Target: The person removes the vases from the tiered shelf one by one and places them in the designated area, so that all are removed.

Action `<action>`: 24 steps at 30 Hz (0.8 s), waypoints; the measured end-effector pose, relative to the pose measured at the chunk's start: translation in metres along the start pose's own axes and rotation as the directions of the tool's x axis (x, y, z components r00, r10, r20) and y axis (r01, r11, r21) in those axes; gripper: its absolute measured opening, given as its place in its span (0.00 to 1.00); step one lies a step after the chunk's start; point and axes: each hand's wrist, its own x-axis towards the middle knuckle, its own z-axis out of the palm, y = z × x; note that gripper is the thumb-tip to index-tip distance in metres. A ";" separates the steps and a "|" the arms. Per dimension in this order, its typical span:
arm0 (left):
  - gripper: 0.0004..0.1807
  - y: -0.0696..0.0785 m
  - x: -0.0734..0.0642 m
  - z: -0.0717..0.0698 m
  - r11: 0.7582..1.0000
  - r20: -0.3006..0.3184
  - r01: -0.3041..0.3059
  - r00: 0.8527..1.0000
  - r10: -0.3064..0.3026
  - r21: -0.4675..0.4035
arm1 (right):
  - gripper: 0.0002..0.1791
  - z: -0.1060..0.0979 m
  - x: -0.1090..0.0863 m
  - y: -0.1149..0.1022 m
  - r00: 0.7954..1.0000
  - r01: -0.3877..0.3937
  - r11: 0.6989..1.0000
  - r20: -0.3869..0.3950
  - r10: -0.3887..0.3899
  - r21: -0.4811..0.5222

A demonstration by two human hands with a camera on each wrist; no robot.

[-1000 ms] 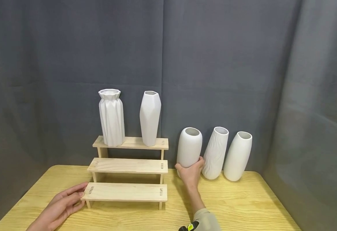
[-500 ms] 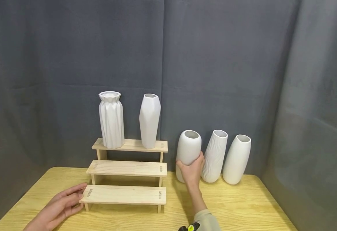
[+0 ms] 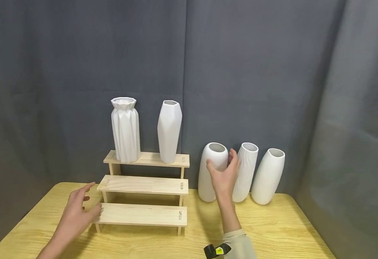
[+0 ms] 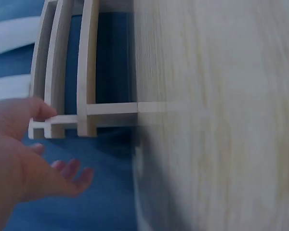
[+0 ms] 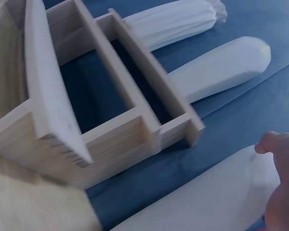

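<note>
In the head view, my right hand is at the upper right side of a smooth rounded white vase standing on the table. Its thumb overlaps the vase's front; the curved fingers show beyond its right edge. In the right wrist view, the thumb is close by the vase's upper end. My left hand, fingers parted and holding nothing, hovers at the left end of a three-step wooden stand. A pleated white vase and a faceted white vase stand on its top step.
A wavy-ribbed white vase stands just right of my right hand, partly behind its fingers. Farther right is a slanted-rim white vase. Grey cloth hangs behind the yellow wooden table.
My right hand has loosened from the rounded vase's lower side and moved up and to the right. My left hand has lifted off the stand's lowest step, its fingers spreading.
</note>
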 end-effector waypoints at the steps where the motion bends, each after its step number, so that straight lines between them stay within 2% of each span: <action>1: 0.44 0.004 0.000 0.002 0.998 -0.009 -0.059 0.998 0.059 0.011 | 0.44 -0.001 0.002 -0.004 0.999 0.032 0.999 -0.024 -0.032 0.014; 3: 0.48 0.009 0.000 0.006 0.988 -0.014 -0.153 0.988 0.154 0.033 | 0.36 -0.002 0.004 -0.011 0.988 0.127 0.991 -0.092 -0.122 0.049; 5: 0.50 0.013 -0.001 0.010 0.974 -0.001 -0.222 0.975 0.222 0.052 | 0.29 -0.004 0.003 -0.026 0.965 0.225 0.970 -0.158 -0.209 0.091; 7: 0.50 0.014 -0.003 0.013 0.962 0.018 -0.262 0.965 0.262 0.074 | 0.23 -0.006 -0.001 -0.042 0.943 0.297 0.944 -0.200 -0.266 0.143; 9: 0.48 0.014 -0.005 0.014 0.949 0.021 -0.297 0.955 0.297 0.103 | 0.20 -0.005 -0.006 -0.057 0.930 0.340 0.922 -0.214 -0.300 0.184; 11: 0.47 0.014 -0.007 0.016 0.943 0.035 -0.315 0.949 0.313 0.109 | 0.18 -0.004 -0.009 -0.067 0.927 0.357 0.906 -0.200 -0.316 0.227; 15: 0.47 0.014 -0.009 0.016 0.940 0.054 -0.324 0.946 0.320 0.107 | 0.16 0.004 -0.013 -0.070 0.929 0.368 0.886 -0.157 -0.336 0.282; 24: 0.49 0.010 -0.009 0.019 0.944 0.092 -0.328 0.942 0.323 0.045 | 0.14 0.013 -0.017 -0.077 0.938 0.342 0.867 -0.071 -0.341 0.361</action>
